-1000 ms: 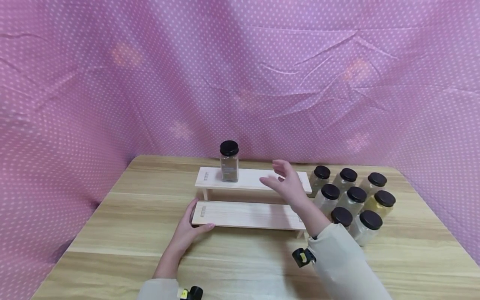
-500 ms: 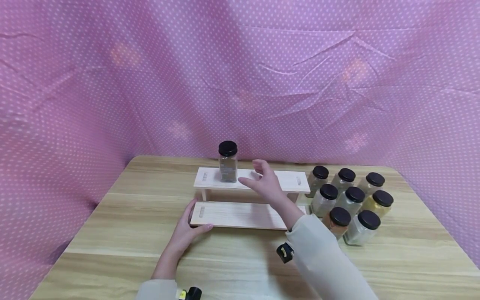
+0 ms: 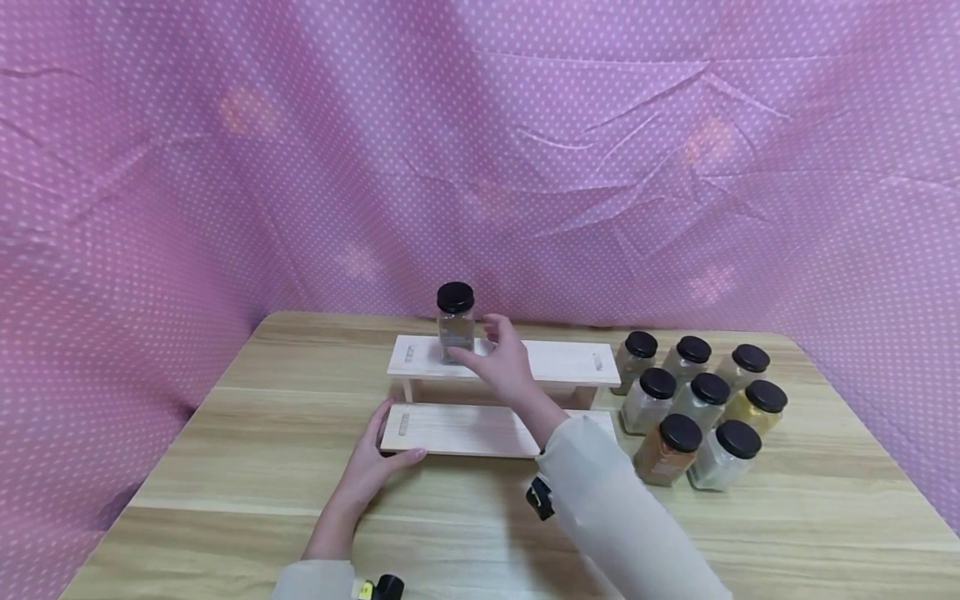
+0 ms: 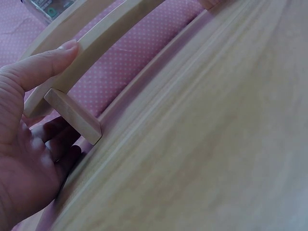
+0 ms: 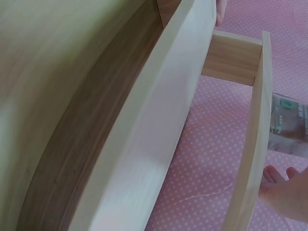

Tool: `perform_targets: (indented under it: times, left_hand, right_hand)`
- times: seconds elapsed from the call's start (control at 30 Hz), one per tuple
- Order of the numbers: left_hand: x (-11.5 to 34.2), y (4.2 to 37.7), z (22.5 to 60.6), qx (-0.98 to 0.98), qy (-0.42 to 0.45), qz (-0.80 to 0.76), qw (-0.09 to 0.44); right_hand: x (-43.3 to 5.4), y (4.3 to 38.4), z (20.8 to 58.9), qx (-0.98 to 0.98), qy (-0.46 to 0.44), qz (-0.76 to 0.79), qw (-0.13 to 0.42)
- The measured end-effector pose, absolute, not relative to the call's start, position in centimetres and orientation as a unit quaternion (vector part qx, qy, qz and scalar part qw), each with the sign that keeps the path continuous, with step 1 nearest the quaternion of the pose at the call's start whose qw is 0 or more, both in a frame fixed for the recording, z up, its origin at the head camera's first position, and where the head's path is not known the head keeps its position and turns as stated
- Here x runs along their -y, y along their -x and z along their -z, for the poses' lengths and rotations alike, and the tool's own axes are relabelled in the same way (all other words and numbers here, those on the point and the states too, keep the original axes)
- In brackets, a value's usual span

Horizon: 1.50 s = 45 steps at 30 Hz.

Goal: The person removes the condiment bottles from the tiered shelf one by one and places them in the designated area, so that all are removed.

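Note:
A wooden shelf stand on the table has a low front board (image 3: 465, 430) and a higher back board (image 3: 558, 362). My left hand (image 3: 367, 462) grips the left end of the front board. Its thumb lies on the front edge, and the fingers reach behind the leg (image 4: 74, 115) in the left wrist view. A square glass spice jar (image 3: 457, 327) with a black lid stands upright on the back board's left part. Beside it, my right hand (image 3: 504, 360) is spread, thumb toward the jar's front. The right wrist view has a gap between the fingertips and the jar (image 5: 288, 126).
Several black-lidded spice jars (image 3: 708, 392) stand grouped on the wooden table (image 3: 247, 467), right of the stand. An orange-brown jar (image 3: 663, 458) is at the front of that group. A pink dotted cloth (image 3: 480, 167) hangs behind the table.
My right hand has moved left over the back board, from near its right end to beside the spice jar. The left hand keeps its place on the front board.

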<state>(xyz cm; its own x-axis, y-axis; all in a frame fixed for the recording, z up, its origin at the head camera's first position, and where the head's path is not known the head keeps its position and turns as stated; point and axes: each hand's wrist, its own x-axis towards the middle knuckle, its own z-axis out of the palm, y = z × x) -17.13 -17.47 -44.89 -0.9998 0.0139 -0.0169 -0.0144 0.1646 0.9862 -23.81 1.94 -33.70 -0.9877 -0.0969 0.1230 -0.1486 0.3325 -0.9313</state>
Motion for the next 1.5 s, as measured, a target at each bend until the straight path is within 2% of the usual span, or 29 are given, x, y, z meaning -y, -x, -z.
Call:
perform_targets:
  times: [0.37,0.67,0.9,1.13,1.5]
  left_hand:
    - [17.5,17.1,44.9,-0.761,-0.004,-0.649,0.005]
    - [17.4,17.3,45.0,-0.759,0.002,-0.651,0.008]
    - [17.4,17.3,45.0,-0.759,0.0,-0.651,0.01]
    - [17.2,17.0,44.3,-0.759,0.001,-0.651,0.013]
    - [17.5,17.4,45.2,-0.747,-0.005,-0.665,0.005]
  right_hand:
    - [0.0,24.3,33.5,0.799,-0.076,-0.593,0.062]
    - [1.2,24.3,33.1,0.809,-0.049,-0.574,0.121]
    - [1.7,24.4,32.9,0.813,-0.021,-0.564,0.143]
    - [1.6,24.3,32.7,0.812,-0.01,-0.569,0.128]
    - [0.4,23.7,32.2,0.823,-0.035,-0.561,0.088]
